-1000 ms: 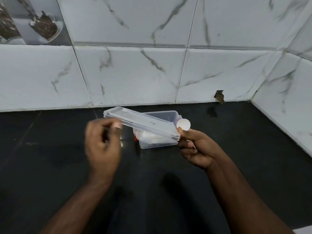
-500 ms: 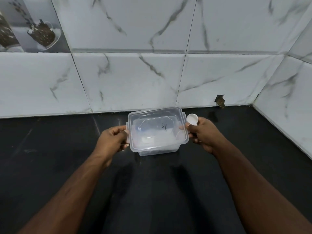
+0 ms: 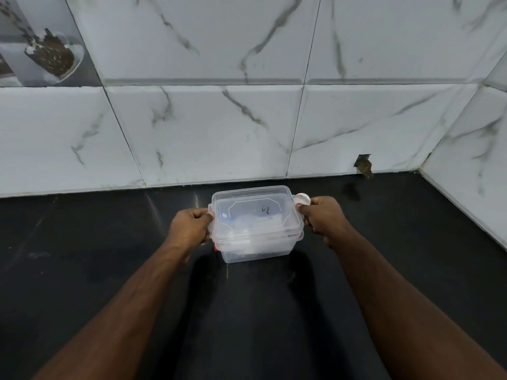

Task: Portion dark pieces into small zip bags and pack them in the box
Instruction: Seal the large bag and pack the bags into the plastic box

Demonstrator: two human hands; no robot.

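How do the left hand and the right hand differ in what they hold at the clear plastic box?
The left hand grips the left end of the box at the lid edge and holds nothing else; the right hand is at the right end and also holds a small white round object near its thumb. The left hand sits slightly lower in the picture than the right. Both have curled fingers, one at each short end of the box.

1. Your clear plastic box (image 3: pixel 258 244) sat upright on the black counter, near the wall.
2. Its clear lid (image 3: pixel 253 215) lay flat on top, a handwritten mark on it.
3. Pale contents showed through, indistinct.
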